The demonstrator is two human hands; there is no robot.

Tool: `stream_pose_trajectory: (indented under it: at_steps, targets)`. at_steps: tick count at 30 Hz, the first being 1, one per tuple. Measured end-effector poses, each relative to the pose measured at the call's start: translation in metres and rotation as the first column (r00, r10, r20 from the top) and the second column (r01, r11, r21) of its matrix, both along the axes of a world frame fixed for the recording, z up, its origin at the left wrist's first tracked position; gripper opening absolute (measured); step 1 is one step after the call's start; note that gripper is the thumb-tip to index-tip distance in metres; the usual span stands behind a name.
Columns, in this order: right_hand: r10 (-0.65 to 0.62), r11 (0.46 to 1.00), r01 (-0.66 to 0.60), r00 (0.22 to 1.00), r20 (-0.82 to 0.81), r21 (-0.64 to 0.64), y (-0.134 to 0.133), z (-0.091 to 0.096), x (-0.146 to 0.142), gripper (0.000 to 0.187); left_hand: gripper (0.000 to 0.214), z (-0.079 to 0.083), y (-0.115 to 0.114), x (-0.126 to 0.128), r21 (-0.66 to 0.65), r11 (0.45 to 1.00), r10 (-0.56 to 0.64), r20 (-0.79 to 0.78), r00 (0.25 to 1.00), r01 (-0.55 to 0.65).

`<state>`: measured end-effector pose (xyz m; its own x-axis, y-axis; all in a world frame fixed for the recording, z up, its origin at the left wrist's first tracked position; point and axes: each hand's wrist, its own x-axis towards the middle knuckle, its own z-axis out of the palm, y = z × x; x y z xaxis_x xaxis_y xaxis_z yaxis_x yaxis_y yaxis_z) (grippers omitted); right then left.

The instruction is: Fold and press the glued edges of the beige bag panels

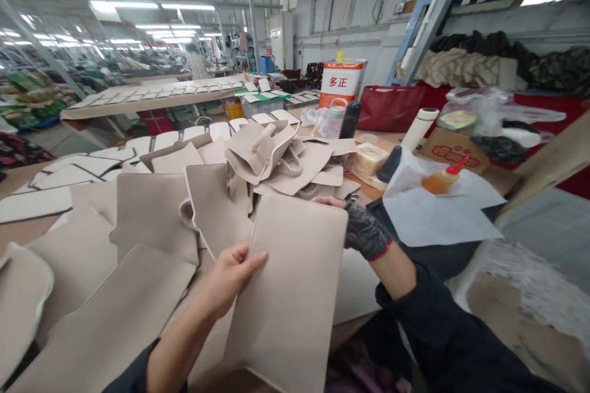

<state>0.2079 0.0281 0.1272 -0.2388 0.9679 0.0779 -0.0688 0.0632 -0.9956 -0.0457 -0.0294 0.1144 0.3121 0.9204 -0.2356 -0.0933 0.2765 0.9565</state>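
A beige leather-like bag panel point(295, 282) is held up in front of me, tilted, its light edge along the top. My left hand point(237, 273) is bare and closed on its left edge, with the thumb on the front face. At the upper right corner is my right hand point(366, 230), in a dark grey knitted glove with bare fingertips. Its fingers reach along the top edge and are partly hidden behind the panel. A small dark metal thing point(353, 197) shows by those fingers; I cannot make out what it is. More beige panels point(154, 215) lie around my left hand.
Beige bag pieces with handles point(262, 147) are heaped ahead. White dark-edged panels point(83, 172) spread to the left. On the right are a glue bottle point(442, 179) on white paper point(433, 215), a white flask point(420, 129), a black bottle point(350, 120) and a large tin point(342, 83).
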Motion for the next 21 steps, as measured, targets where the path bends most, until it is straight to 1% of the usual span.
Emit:
stream_pose_trajectory:
  at_steps: [1,3,4,5,7,8,10,12,14,16,18,19,20,21]
  targets:
    - [0.035,0.999,-0.037,0.998,-0.048,-0.027,-0.002,-0.018,-0.011,0.045,0.029,-0.009,-0.001,-0.008,-0.048,0.994,0.104,0.064,0.993,-0.101]
    - [0.128,0.986,-0.142,0.982,-0.139,-0.092,-0.018,-0.047,-0.03,0.048,0.031,-0.027,-0.006,-0.021,-0.131,0.956,0.279,0.124,0.952,-0.263]
    - [0.156,0.972,-0.19,0.963,-0.221,-0.14,-0.029,-0.058,-0.038,0.047,0.032,-0.034,-0.009,-0.026,-0.164,0.93,0.351,0.13,0.927,-0.329]
    - [0.156,0.967,-0.198,0.957,-0.244,-0.159,-0.041,-0.066,-0.045,0.043,0.034,-0.04,-0.013,-0.028,-0.19,0.903,0.413,0.131,0.901,-0.386]
    - [0.133,0.979,-0.157,0.975,-0.181,-0.128,-0.061,-0.075,-0.056,0.034,0.036,-0.05,-0.021,-0.028,-0.224,0.853,0.505,0.125,0.854,-0.472]
    - [0.103,0.99,-0.113,0.989,-0.109,-0.084,-0.068,-0.077,-0.06,0.031,0.037,-0.054,-0.025,-0.026,-0.228,0.832,0.54,0.123,0.833,-0.506]
    - [0.03,0.999,-0.031,0.999,0.037,0.011,-0.075,-0.078,-0.064,0.027,0.04,-0.058,-0.032,-0.02,-0.214,0.801,0.589,0.118,0.799,-0.559]
    - [-0.057,0.994,0.04,0.984,0.168,0.098,-0.077,-0.081,-0.066,0.023,0.046,-0.059,-0.038,-0.013,-0.186,0.779,0.623,0.113,0.774,-0.599]
    - [-0.163,0.974,0.106,0.94,0.3,0.198,-0.077,-0.086,-0.066,0.022,0.051,-0.06,-0.042,-0.009,-0.162,0.771,0.634,0.109,0.766,-0.616]
    - [-0.283,0.937,0.16,0.868,0.408,0.311,-0.077,-0.091,-0.065,0.023,0.052,-0.063,-0.044,-0.007,-0.119,0.785,0.619,0.096,0.78,-0.608]
    - [-0.36,0.903,0.184,0.816,0.452,0.387,-0.078,-0.092,-0.064,0.022,0.053,-0.068,-0.045,-0.007,-0.021,0.814,0.581,0.046,0.812,-0.581]
    - [-0.36,0.901,0.178,0.816,0.452,0.396,-0.078,-0.092,-0.063,0.021,0.055,-0.072,-0.045,-0.007,0.05,0.822,0.568,0.003,0.823,-0.567]
    - [-0.34,0.907,0.165,0.829,0.444,0.387,-0.078,-0.09,-0.062,0.02,0.06,-0.076,-0.044,-0.008,0.133,0.818,0.569,-0.056,0.82,-0.559]
    - [-0.312,0.917,0.151,0.847,0.431,0.369,-0.077,-0.089,-0.061,0.019,0.065,-0.079,-0.043,-0.009,0.236,0.798,0.592,-0.133,0.795,-0.555]
